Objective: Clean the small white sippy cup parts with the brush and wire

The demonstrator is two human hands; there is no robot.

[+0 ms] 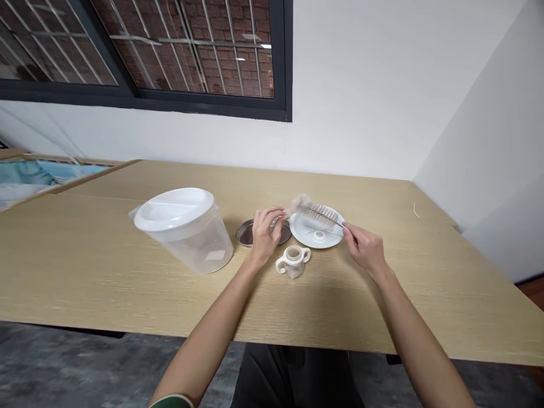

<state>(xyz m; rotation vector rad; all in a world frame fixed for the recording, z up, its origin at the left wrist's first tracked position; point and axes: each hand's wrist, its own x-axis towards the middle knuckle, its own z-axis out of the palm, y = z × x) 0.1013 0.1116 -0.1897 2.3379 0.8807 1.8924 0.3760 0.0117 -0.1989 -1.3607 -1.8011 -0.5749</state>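
Note:
My right hand [364, 249] is closed around the thin wire handle of a bottle brush [317, 213], its pale bristles pointing left above a white plate [297, 231]. My left hand [267, 231] is pinched close to the brush's tip, on a small, pale, translucent piece that I cannot make out. On the plate lie a small white ring [319, 236] and a thin dark wire. Just in front stands a small baby bottle [294, 262] with two white handles and an open top. A round metal tray [245, 233] sits partly hidden behind my left hand.
A translucent plastic pitcher [199, 243] with a white lid stands to the left on the wooden table [127, 272]. White walls close off the back and right, with a barred window above. Blue fabric [46, 173] lies beyond the table's far left edge.

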